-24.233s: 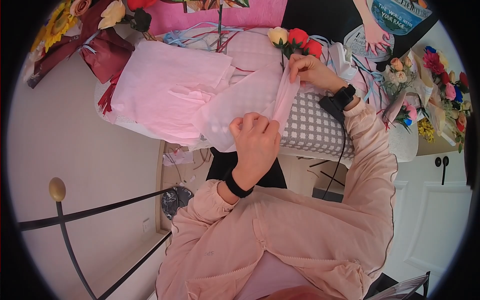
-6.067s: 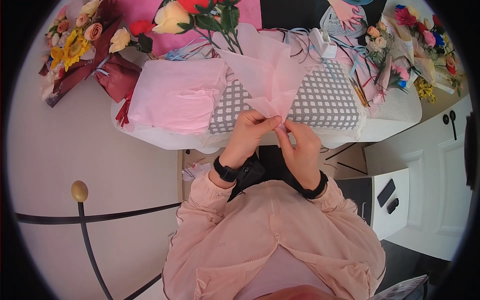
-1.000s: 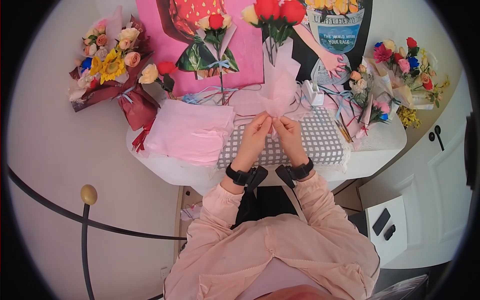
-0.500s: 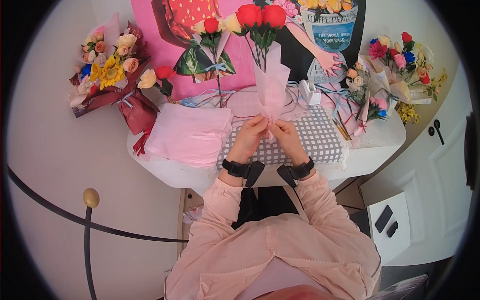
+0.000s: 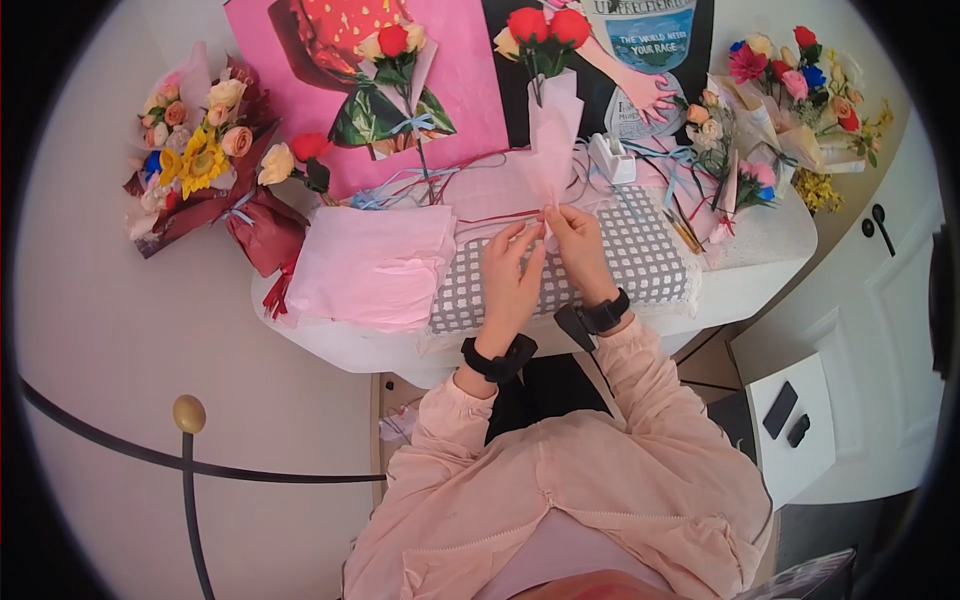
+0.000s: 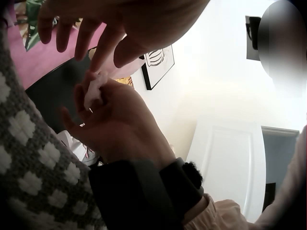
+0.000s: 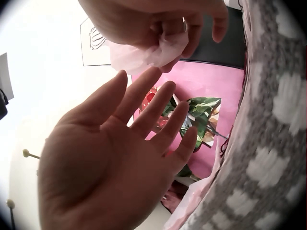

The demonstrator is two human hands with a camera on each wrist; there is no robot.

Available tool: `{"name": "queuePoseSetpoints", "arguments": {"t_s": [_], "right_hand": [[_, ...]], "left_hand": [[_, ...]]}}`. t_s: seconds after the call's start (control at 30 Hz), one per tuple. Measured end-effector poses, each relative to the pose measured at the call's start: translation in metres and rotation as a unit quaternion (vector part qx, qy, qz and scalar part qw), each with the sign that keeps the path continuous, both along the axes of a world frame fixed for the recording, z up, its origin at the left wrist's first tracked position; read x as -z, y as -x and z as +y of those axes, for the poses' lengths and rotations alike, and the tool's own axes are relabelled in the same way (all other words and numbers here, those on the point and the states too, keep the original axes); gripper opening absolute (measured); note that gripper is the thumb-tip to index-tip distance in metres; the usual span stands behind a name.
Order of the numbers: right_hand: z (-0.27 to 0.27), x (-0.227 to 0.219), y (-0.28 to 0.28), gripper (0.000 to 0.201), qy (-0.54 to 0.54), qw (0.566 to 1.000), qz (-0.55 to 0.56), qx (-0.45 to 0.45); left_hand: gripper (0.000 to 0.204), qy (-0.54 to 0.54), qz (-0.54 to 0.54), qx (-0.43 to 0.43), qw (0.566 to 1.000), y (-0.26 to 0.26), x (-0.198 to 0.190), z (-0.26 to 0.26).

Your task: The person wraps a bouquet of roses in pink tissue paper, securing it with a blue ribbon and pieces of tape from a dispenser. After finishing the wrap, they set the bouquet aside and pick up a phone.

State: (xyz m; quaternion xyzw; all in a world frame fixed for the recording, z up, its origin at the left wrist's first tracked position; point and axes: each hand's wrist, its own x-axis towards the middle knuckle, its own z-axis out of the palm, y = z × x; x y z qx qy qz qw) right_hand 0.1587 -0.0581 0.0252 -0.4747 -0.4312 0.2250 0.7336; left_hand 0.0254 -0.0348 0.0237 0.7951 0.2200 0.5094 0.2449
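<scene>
A small bouquet of artificial roses (image 5: 548, 32), red and cream, stands upright in a pale pink paper wrap (image 5: 553, 125). My right hand (image 5: 582, 248) pinches the gathered lower end of that paper between thumb and fingers; the twisted paper end (image 7: 173, 47) pokes out from the grip in the right wrist view. Just left of it, my left hand (image 5: 512, 275) has its fingers spread and holds nothing. Seen from the right wrist, the left hand's palm (image 7: 105, 158) faces up, fingertips close under the paper.
Folded pink paper sheets (image 5: 370, 265) lie left on the table, beside a grey-and-white checked cloth (image 5: 645, 255). Ribbons (image 5: 480, 215), a white device (image 5: 612, 158) and finished-looking bouquets (image 5: 205, 150) stand or lie around. A second rose bunch (image 5: 398, 60) stands behind.
Over the last half second my left hand lets go of the paper's gathered end and opens, drawing slightly away. The right hand keeps its pinch. Earlier, paper lay spread flat and was folded round the stems.
</scene>
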Motion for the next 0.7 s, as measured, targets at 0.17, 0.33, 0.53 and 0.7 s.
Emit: {"name": "queuePoseSetpoints", "arguments": {"t_s": [0.17,0.33,0.53,0.7], "right_hand": [[0.005,0.012,-0.008,0.028,0.007,0.991,-0.100,0.091],[-0.006,0.009,0.003,0.029,0.011,0.991,-0.110,0.071],[-0.031,0.002,0.010,0.028,0.047,0.994,-0.061,-0.078],[-0.042,0.003,0.012,0.028,0.025,0.987,-0.081,-0.140]], "left_hand": [[0.028,0.006,0.032,0.007,0.999,0.002,0.005,0.000],[0.025,0.100,-0.052,0.024,0.993,-0.005,0.010,0.011],[0.020,0.272,-0.161,0.235,0.919,-0.002,0.001,0.019],[0.017,0.321,-0.143,0.348,0.869,0.009,0.000,0.024]]}}
